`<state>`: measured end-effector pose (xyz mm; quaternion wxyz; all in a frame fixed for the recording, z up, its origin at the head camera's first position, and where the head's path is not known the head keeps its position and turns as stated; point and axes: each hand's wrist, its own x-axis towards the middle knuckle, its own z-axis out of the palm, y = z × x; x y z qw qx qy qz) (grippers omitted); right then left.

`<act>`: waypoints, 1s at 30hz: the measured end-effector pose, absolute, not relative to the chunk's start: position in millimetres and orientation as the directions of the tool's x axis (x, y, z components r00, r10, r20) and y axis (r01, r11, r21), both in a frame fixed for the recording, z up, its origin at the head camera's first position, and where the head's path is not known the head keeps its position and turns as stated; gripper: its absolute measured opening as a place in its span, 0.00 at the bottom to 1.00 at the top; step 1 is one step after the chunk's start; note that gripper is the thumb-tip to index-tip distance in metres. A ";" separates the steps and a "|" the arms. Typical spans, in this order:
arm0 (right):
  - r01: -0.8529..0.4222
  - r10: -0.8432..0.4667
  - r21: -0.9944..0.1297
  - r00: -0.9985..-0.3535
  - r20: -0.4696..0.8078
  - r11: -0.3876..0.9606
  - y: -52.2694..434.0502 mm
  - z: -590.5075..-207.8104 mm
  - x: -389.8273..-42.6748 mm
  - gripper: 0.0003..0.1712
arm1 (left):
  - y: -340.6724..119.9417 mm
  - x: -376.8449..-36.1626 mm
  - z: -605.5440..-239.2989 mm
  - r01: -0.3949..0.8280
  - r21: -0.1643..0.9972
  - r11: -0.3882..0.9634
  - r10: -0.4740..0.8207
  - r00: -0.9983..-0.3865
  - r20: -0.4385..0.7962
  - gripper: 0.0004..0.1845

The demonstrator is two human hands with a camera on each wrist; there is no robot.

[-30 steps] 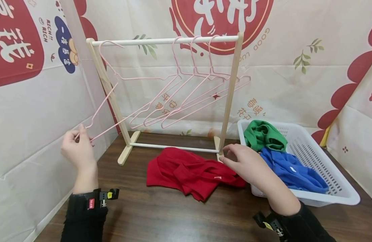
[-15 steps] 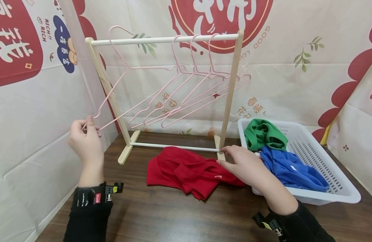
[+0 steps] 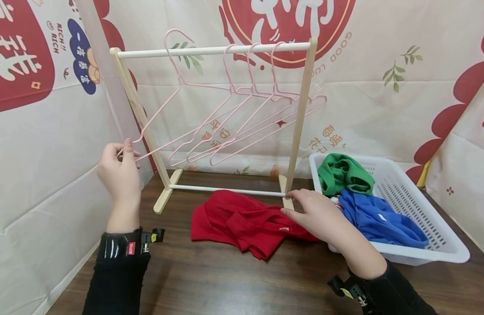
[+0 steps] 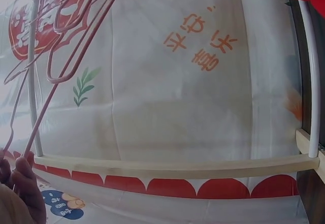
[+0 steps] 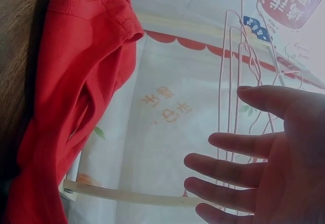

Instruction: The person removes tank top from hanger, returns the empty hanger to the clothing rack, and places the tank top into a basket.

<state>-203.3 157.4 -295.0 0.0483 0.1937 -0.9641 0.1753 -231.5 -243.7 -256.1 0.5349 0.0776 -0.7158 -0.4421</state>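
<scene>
In the head view my left hand [image 3: 121, 170] pinches one lower corner of a pink wire hanger [image 3: 161, 108] left of the rack. That hanger's hook stands above the white top rail [image 3: 210, 51], its neck crossing in front of the rail. Three similar hangers [image 3: 273, 65] hang by their hooks toward the right post. My right hand [image 3: 316, 214] is held over the right end of a crumpled red garment [image 3: 242, 223], near the rack's right foot. Its fingers spread apart with nothing in them in the right wrist view, where the red garment [image 5: 86, 82] lies beside it.
At the right, a white slotted basket [image 3: 442, 258] holds a green garment [image 3: 344, 175] and a blue garment [image 3: 383, 223]. The wooden rack's left post [image 3: 135, 100] and foot [image 3: 167, 192] stand close to the printed cloth wall [image 3: 60, 166] on the left.
My left hand has moved right and up with the hanger, whose hook has risen off the rail and shifted right. The right hand has barely moved, and the red garment lies as before.
</scene>
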 end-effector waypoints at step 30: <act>-0.410 -0.366 -0.309 -0.911 0.193 0.858 159.9 -302.1 -202.5 0.27 | -225.1 -245.3 -250.2 0.342 0.642 0.686 -0.459 -0.481 0.747 0.16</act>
